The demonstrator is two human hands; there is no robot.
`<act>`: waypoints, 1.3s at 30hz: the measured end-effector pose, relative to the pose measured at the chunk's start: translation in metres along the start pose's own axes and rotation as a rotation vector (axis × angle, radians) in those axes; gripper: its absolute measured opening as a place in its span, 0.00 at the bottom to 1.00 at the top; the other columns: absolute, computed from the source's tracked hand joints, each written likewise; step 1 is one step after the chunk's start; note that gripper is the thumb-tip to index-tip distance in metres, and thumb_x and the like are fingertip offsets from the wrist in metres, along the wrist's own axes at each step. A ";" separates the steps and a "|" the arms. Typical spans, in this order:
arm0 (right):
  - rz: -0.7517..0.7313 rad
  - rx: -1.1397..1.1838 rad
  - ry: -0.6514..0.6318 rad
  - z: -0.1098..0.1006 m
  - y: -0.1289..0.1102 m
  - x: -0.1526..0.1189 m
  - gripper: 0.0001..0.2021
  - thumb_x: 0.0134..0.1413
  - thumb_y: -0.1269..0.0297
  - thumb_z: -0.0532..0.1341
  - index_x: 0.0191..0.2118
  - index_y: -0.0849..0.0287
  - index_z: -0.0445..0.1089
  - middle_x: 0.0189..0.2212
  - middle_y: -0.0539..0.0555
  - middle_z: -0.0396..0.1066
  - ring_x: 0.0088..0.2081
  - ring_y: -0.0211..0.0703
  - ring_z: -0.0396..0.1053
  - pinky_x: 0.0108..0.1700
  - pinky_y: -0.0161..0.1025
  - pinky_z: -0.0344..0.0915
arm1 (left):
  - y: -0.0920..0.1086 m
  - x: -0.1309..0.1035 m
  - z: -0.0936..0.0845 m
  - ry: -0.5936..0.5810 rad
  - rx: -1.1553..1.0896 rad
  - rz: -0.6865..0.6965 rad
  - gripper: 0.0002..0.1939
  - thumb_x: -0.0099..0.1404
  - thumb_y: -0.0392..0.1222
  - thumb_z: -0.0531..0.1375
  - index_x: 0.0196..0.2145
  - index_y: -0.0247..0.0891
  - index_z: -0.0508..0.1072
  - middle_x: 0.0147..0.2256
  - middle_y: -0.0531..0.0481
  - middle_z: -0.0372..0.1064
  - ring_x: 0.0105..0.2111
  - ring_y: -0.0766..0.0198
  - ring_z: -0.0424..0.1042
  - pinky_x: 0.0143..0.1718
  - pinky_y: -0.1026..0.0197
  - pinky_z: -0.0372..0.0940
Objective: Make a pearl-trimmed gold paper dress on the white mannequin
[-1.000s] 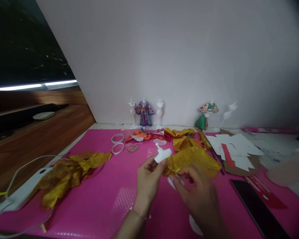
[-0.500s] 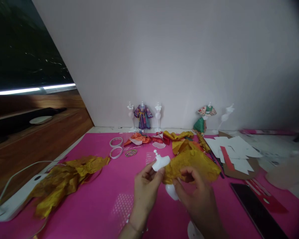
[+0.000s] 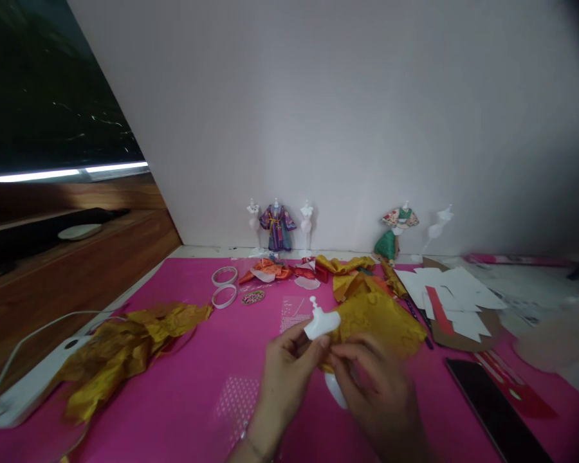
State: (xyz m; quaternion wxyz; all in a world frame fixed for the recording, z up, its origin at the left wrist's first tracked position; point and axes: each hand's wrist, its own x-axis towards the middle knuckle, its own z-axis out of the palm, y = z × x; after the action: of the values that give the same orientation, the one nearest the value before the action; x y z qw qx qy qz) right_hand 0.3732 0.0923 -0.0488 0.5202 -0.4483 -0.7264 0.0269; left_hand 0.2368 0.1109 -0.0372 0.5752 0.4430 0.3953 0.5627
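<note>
Held over the pink mat (image 3: 183, 379) is a small white doll mannequin (image 3: 322, 323), tilted, its neck knob pointing up and left. My left hand (image 3: 289, 370) is closed around its upper body, thumb across the front. A piece of gold fabric (image 3: 335, 337) wraps its middle, and the white lower body shows beneath. My right hand (image 3: 371, 379) pinches at this fabric beside my left thumb; its outer edge is blurred. Behind the hands lies a larger spread of gold fabric (image 3: 376, 318), and I cannot tell whether it joins the wrapped piece.
Crumpled gold fabric (image 3: 139, 341) lies left by a white power strip (image 3: 29, 389). Two tape rolls (image 3: 224, 296) and red scraps (image 3: 270, 270) sit behind. White paper pieces (image 3: 456, 292) and a dark phone (image 3: 495, 408) are right. Dressed mannequins (image 3: 276, 225) stand along the wall.
The mannequin and my left hand have moved slightly right and down. My right hand has drawn in closer to my left thumb, its fingers more bunched together.
</note>
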 end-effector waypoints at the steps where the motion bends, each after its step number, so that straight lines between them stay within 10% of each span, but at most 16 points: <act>1: 0.006 0.017 0.010 0.000 0.000 -0.001 0.06 0.57 0.74 0.60 0.33 0.56 0.71 0.30 0.51 0.70 0.33 0.41 0.70 0.35 0.38 0.66 | 0.000 0.000 -0.001 -0.030 -0.015 -0.009 0.17 0.54 0.45 0.70 0.42 0.37 0.81 0.37 0.44 0.81 0.39 0.55 0.78 0.42 0.58 0.70; 11: 0.020 0.062 -0.032 -0.011 0.005 -0.011 0.05 0.56 0.73 0.61 0.34 0.55 0.72 0.29 0.49 0.74 0.32 0.38 0.74 0.34 0.33 0.70 | 0.007 -0.010 -0.006 -0.268 -0.063 -0.096 0.17 0.57 0.38 0.68 0.45 0.41 0.80 0.42 0.45 0.80 0.40 0.57 0.78 0.43 0.61 0.68; 39: 0.165 0.238 0.059 -0.010 -0.006 -0.024 0.05 0.54 0.69 0.64 0.35 0.51 0.76 0.34 0.50 0.81 0.35 0.42 0.79 0.34 0.32 0.75 | 0.003 -0.024 0.000 0.075 0.241 0.160 0.16 0.56 0.30 0.62 0.43 0.39 0.77 0.40 0.46 0.80 0.38 0.58 0.79 0.41 0.63 0.71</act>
State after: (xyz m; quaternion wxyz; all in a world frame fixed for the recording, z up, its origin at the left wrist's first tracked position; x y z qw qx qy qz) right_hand 0.3788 0.0680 -0.0586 0.5868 -0.4420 -0.6633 0.1424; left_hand 0.2350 0.0869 -0.0351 0.4558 0.5177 0.4447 0.5713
